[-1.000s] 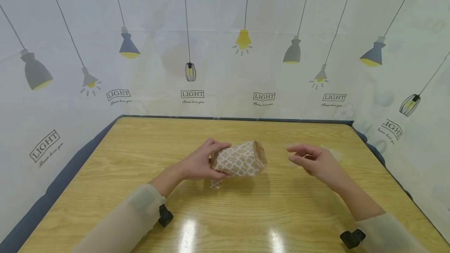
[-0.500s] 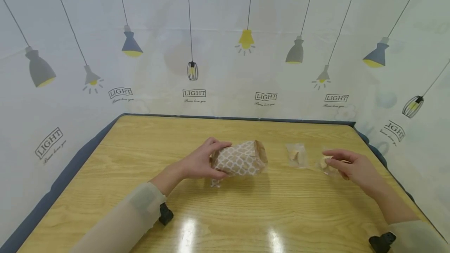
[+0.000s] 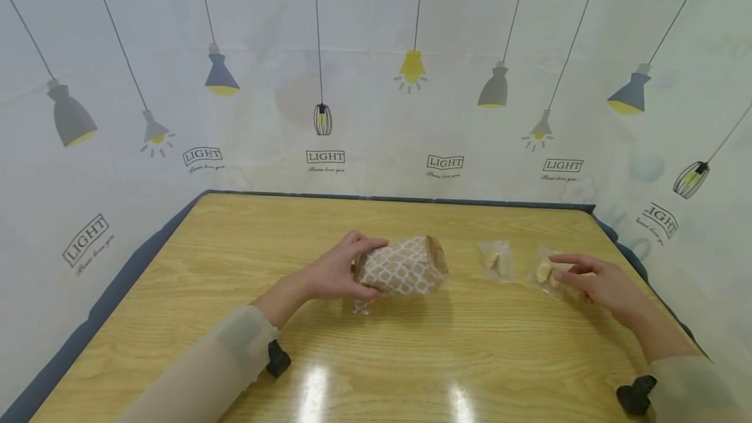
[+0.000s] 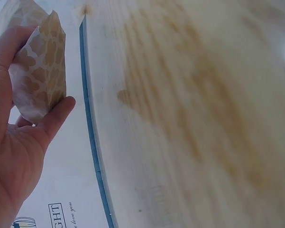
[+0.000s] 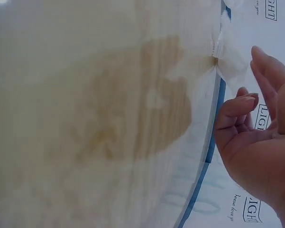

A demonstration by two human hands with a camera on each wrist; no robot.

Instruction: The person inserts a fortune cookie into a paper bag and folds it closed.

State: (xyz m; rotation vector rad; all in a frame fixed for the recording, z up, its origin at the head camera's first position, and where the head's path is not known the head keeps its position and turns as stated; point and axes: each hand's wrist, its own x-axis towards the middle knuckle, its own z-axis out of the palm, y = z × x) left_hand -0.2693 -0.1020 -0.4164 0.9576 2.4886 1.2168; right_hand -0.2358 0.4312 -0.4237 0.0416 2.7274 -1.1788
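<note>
Wooden table (image 3: 411, 351), patterned bag (image 3: 402, 266) between left fingers (image 3: 370, 244)

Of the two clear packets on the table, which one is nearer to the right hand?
The rightmost packet, just at the right hand; the other packet lies further left, between it and the patterned bag.

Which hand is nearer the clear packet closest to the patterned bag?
Right. The right hand is to that packet's right, fingertips at the other clear packet; contact is unclear. The left hand is farther off to its left, gripping the patterned bag.
</note>
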